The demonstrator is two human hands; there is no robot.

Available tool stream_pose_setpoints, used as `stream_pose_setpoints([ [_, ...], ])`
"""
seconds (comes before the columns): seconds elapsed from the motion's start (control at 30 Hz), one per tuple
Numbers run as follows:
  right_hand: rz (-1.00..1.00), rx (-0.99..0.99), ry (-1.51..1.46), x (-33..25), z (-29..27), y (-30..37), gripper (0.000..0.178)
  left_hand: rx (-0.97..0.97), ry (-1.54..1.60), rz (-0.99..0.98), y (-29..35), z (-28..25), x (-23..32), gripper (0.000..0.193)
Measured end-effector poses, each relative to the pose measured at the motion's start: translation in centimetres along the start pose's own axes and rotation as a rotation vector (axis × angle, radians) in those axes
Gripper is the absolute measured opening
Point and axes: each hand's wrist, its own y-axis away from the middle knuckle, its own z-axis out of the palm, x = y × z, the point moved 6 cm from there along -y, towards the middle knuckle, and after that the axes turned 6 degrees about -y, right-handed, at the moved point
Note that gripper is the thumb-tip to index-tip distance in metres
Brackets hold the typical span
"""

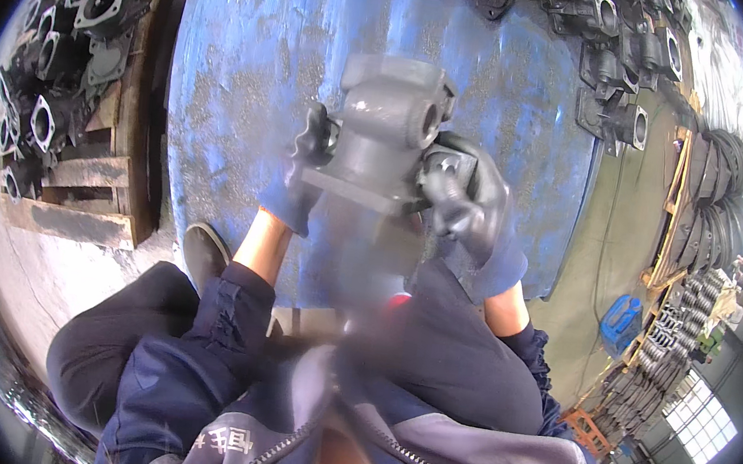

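Observation:
Between my two gloved hands is a dark grey cast metal housing (373, 132), held up over a worn blue table. It has a square flange at its near end, a round port on its right side and a blocky far end. My left hand (308, 166), in a dark coated glove with a blue cuff, is closed on the left side of the casting. From the right, my right hand (475, 198) wraps its fingers around a part jutting from that side. A blurred patch covers the area just below the casting.
The blue tabletop (253, 66) has scuffed, blackened patches. Similar castings (620, 63) crowd its far right corner. At left, more flanged castings (49, 71) lie on a wooden pallet (82, 224). A blue plastic jug (621, 324) stands on the floor at right, near stacked metal parts (673, 332).

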Motion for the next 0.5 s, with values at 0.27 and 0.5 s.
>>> stream_pose_setpoints([
  [0.27,0.089,0.006,-0.572,-2.8,0.6,-1.6,0.059,-0.017,-0.291,0.038,0.8,0.0,-0.1,0.061],
  [0.5,0.004,-0.094,-0.364,-6.5,0.4,-1.5,0.055,-0.031,-0.482,0.072,2.8,1.1,0.1,0.057],
])
